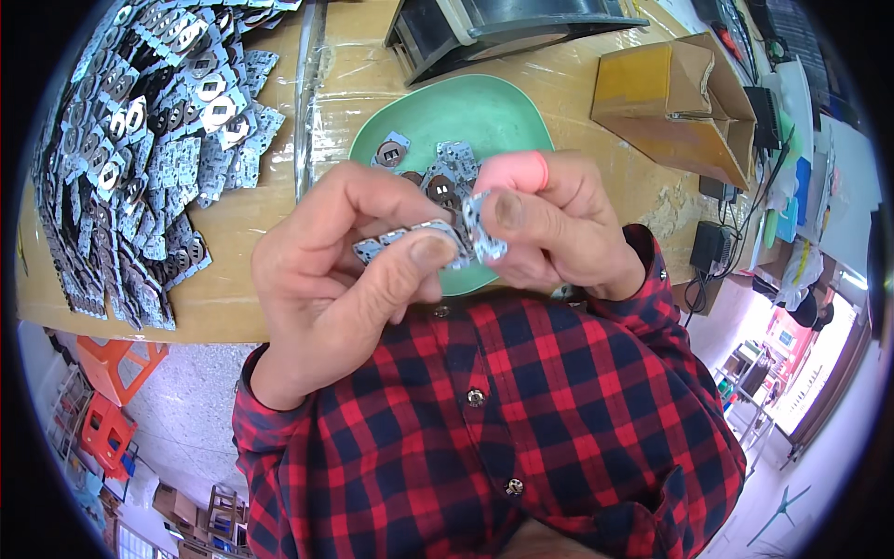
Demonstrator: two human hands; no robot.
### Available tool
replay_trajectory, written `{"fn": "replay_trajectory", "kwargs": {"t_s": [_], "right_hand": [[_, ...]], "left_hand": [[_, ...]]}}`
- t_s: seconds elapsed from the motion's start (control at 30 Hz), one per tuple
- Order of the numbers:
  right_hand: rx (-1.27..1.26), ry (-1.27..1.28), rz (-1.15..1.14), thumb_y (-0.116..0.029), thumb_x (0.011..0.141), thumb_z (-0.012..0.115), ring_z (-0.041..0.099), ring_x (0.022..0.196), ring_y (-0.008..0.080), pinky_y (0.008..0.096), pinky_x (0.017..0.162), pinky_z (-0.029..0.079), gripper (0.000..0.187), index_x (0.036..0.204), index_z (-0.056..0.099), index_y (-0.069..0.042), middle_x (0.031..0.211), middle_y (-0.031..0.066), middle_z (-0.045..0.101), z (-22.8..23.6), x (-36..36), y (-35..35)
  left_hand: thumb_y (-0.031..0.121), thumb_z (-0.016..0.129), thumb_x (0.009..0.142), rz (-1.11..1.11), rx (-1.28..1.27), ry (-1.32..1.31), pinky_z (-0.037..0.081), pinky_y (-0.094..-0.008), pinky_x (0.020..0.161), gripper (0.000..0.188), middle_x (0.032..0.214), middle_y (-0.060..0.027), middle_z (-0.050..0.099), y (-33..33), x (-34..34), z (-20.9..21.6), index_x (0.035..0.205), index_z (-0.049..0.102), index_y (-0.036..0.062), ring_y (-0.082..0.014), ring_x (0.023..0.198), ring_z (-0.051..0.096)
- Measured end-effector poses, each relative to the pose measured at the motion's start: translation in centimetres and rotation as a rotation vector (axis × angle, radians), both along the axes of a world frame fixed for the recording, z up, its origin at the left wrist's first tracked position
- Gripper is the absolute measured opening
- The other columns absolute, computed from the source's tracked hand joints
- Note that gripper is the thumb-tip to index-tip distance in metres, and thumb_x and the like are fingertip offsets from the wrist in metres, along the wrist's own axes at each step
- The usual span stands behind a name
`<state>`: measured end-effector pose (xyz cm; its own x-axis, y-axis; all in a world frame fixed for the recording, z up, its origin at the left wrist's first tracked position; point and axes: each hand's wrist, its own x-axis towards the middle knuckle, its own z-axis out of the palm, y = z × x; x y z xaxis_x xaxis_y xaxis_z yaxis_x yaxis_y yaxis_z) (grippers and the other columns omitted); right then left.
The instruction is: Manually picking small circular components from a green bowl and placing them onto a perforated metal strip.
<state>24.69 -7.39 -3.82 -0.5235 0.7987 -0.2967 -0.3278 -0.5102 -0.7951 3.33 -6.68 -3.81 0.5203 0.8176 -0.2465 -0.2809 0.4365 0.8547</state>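
My left hand (326,261) pinches a small strip of circuit boards (380,244) between thumb and fingers. Close beside it, my right hand (568,224) grips a circuit board piece (482,244) at the strip's right end; whether the two pieces are still joined I cannot tell. A pink finger cot (514,171) covers one finger of the right hand. Both hands are over a green plastic bowl (503,91). Inside the bowl lie several loose circuit boards (454,158), some with round dark metal parts; my hands partly hide them.
A large heap of circuit board panels (177,158) covers the table's left side. At the back stands a black curved housing (503,33). An open cardboard box (643,93) sits at the right, near black power adapters (711,245) and cables. Orange stools (107,433) stand on the floor, lower left.
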Motion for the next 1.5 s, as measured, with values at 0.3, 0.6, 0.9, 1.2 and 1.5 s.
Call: {"fn": "replay_trajectory", "kwargs": {"t_s": [0.3,0.6,0.9,1.2,1.5], "right_hand": [[0.339,-0.372,-0.094,-0.013,0.099,0.053,0.036,0.046,0.0020,0.0205,0.042,0.026,0.020,0.088,0.058,0.003,0.057,-0.0021,0.048,-0.2,-0.1,-0.1],[0.370,-0.425,-0.111,-0.014,0.098,0.054,0.039,0.047,0.0017,0.0199,0.042,0.028,0.022,0.084,0.059,0.001,0.058,-0.0027,0.048,-0.2,-0.2,0.0],[0.361,-0.396,-0.115,-0.015,0.098,0.055,0.038,0.046,0.0015,0.0192,0.042,0.030,0.022,0.084,0.060,0.002,0.059,-0.0024,0.049,-0.4,-0.2,0.0],[1.075,-0.730,-0.037,-0.011,0.088,0.068,0.048,0.046,0.0138,0.0281,0.043,0.035,0.015,0.082,0.063,0.002,0.059,0.0053,0.054,-1.0,0.7,1.3],[1.135,-0.629,-0.119,-0.013,0.083,0.074,0.051,0.046,0.0200,0.0301,0.042,0.036,0.018,0.083,0.064,0.002,0.060,0.0086,0.055,-1.0,0.8,1.4]], "left_hand": [[-0.008,0.065,0.082,0.237,0.972,0.377,0.051,-0.0300,0.070,0.022,0.093,-0.0168,0.064,0.0,0.7,-1.8,0.104,0.058,-0.0077,-0.0230,0.076,0.063],[-0.015,0.069,0.070,0.371,1.110,0.474,0.054,-0.0319,0.064,0.031,0.084,-0.0186,0.066,0.1,1.5,-1.9,0.099,0.062,-0.0053,-0.0286,0.074,0.067],[-0.014,0.066,0.075,0.248,1.098,0.451,0.051,-0.0300,0.068,0.025,0.087,-0.0200,0.066,0.1,0.7,-1.3,0.099,0.061,-0.0078,-0.0266,0.076,0.065],[-0.009,0.061,0.083,0.260,0.813,0.397,0.049,-0.0248,0.062,0.019,0.096,-0.0163,0.063,0.3,-0.1,-1.1,0.102,0.063,-0.0067,-0.0166,0.073,0.062],[-0.010,0.063,0.077,0.246,0.522,0.344,0.046,-0.0270,0.058,0.023,0.084,-0.0135,0.064,0.0,0.6,-0.5,0.100,0.066,-0.0052,-0.0195,0.067,0.060]]}}
